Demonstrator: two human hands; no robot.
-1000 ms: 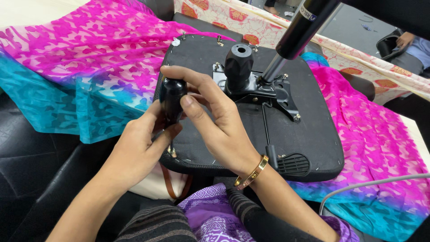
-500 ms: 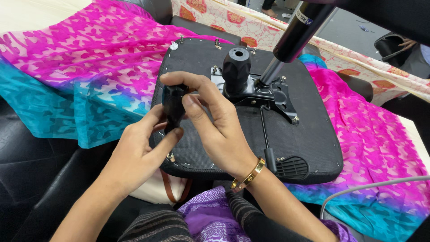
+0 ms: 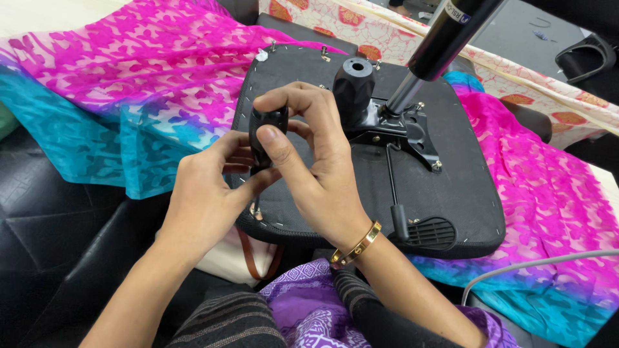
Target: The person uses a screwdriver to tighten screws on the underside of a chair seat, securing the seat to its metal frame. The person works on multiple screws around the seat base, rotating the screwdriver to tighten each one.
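Both hands are clamping a small black knob: the left grip (image 3: 216, 183) underneath, the right grip (image 3: 309, 154) over it, above the upturned chair seat (image 3: 445, 187).

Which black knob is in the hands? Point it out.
The smaller black knob, pinched by fingers of both the left hand and right hand. The larger knob sits untouched on the seat mechanism.

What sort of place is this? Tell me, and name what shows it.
Probably a small workshop or home work area where office chairs are put together. An upturned chair seat with its gas cylinder lies on pink and blue cloth, and a loose armrest sits behind. Both hands hold a black knob.
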